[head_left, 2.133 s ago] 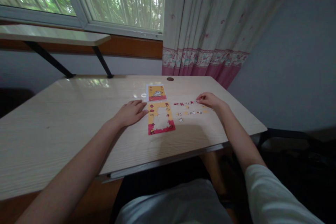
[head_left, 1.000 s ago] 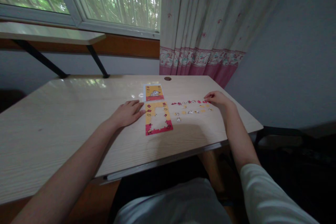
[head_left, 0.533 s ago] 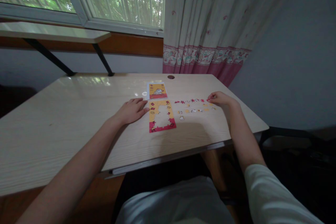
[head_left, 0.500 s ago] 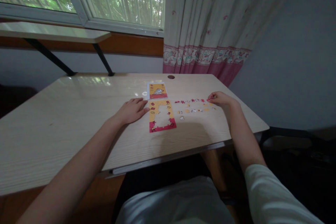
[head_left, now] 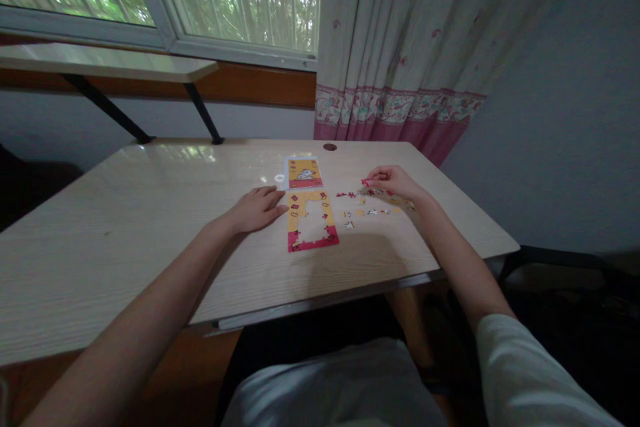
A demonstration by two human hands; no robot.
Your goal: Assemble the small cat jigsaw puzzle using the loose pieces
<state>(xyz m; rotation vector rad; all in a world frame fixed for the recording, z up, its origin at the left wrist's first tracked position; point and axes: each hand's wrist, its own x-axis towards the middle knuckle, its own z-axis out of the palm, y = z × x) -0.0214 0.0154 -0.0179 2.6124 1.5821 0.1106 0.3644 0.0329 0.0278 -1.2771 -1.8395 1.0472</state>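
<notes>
The broad pale wood-grain surface (head_left: 100, 267) spreads beneath the right grip (head_left: 395, 180) and well out to its left; beyond that grip hangs a long white flower-printed fabric curtain (head_left: 390, 27) with a pink hem; to the right grip's left, and nearer the body, lies the rectangular yellow-and-red jigsaw border (head_left: 294, 220), its ragged middle showing bare surface; the left grip (head_left: 257, 208) rests just left of that border, released, fingers spread on the surface, though I cannot tell whether the thumb touches the edge; left of the right grip, past the border's far end, sits the flat yellow-and-red picture card (head_left: 306, 173) with a white cartoon animal; just below the right grip run a row of small red-and-white jigsaw pieces (head_left: 352, 195) and looser yellow-and-white jigsaw pieces (head_left: 373, 212); smallest is the single knobbed red jigsaw piece (head_left: 365, 183), grasped between the right grip's thumb and fingers.

Half a second ago the right grip was down at the row's right end; it has since swung left with the piece; I judge that one has been picked out, while the border's opening remains unfilled.
</notes>
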